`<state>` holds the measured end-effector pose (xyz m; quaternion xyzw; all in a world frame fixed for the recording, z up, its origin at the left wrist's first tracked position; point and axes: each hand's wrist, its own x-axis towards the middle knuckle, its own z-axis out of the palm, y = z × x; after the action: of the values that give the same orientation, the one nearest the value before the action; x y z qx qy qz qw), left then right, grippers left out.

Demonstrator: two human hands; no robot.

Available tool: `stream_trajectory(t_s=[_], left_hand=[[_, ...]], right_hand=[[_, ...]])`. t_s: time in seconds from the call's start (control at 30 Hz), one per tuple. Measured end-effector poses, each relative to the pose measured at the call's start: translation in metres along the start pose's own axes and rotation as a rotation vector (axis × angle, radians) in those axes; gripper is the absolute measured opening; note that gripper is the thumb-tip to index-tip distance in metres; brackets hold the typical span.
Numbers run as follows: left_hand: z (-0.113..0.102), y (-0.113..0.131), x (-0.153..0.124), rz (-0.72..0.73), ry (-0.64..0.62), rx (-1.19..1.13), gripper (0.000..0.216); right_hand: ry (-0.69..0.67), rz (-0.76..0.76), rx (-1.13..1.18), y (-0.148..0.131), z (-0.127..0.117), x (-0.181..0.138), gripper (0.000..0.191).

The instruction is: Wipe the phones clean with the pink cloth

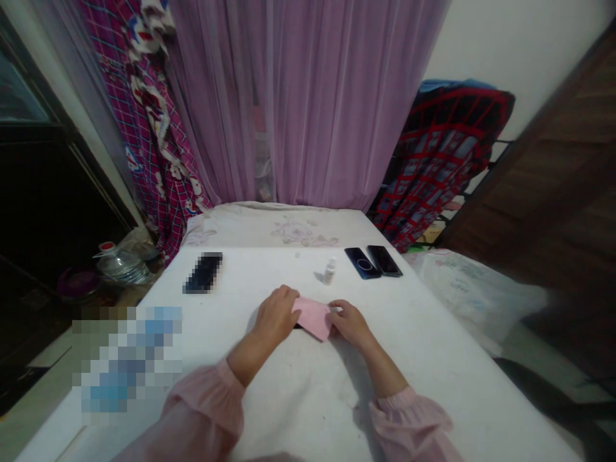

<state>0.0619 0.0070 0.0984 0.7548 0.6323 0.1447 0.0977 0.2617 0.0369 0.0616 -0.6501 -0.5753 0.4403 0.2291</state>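
One small four-sided pink cloth (314, 319), lying at the centre of a white-covered table (298, 391), between the two hands; a dark edge (297, 326) shows beneath its left side, the object itself too hidden to identify. Left hand (278, 313): fingers together and bent, pinching the cloth's left edge with the thumb. Right hand (350, 323): thumb and forefinger closed on the cloth's right edge, remaining fingers curled. Both sleeves pink, gathered at the cuff.

One small white bottle (330, 273), upright, just beyond the cloth. One dark blue phone with a ring-shaped mark (362, 264), flat, at the far right; beside it, one black rectangular phone (384, 261). One dark rectangular item (204, 273), pixelated, at the far left. Behind the table, sheer purple curtains (332, 102).
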Motion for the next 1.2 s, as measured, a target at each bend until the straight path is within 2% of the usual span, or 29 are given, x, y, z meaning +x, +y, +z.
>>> stream_trajectory(t_s=[0.07,0.13,0.2,0.3,0.47,0.5,0.57,0.63,0.7,0.87,1.03,1.2], left_hand=[[0.017,0.009,-0.014,0.063,-0.027,-0.020,0.028],[0.033,0.015,-0.025,0.107,-0.012,-0.040,0.036],[0.045,0.020,-0.030,0.138,0.025,-0.053,0.038],[0.054,0.020,-0.030,0.141,0.030,-0.116,0.027],[0.053,0.016,-0.030,0.099,0.026,-0.207,0.033],[0.052,0.015,-0.031,0.085,0.030,-0.223,0.033],[0.050,0.014,-0.033,0.059,0.031,-0.249,0.030],[0.049,0.013,-0.034,0.024,0.034,-0.265,0.028],[0.048,0.010,-0.034,-0.030,0.048,-0.268,0.029],[0.042,-0.005,-0.026,-0.197,0.101,-0.242,0.048],[0.036,-0.018,-0.019,-0.212,0.118,-0.257,0.051],[0.035,-0.021,-0.014,-0.268,0.107,-0.310,0.049]], right_hand=[[0.002,0.014,0.069,0.003,0.003,-0.002,0.029],[-0.004,0.025,0.155,0.002,0.004,-0.005,0.028],[-0.010,0.028,0.223,-0.001,0.005,-0.009,0.029],[-0.030,-0.003,0.269,-0.002,0.001,-0.017,0.035],[-0.256,-0.227,0.162,0.008,-0.011,-0.021,0.046],[-0.255,-0.275,0.087,0.009,-0.012,-0.020,0.044],[-0.162,-0.354,-0.091,0.008,-0.013,-0.014,0.034],[-0.058,-0.427,-0.228,0.001,-0.011,-0.008,0.022],[-0.028,-0.475,-0.325,-0.010,-0.007,-0.002,0.017],[-0.043,-0.380,-0.531,-0.035,0.006,0.009,0.018],[0.022,-0.321,-0.546,-0.036,0.020,0.015,0.019],[0.047,-0.334,-0.494,-0.032,0.021,0.014,0.024]])
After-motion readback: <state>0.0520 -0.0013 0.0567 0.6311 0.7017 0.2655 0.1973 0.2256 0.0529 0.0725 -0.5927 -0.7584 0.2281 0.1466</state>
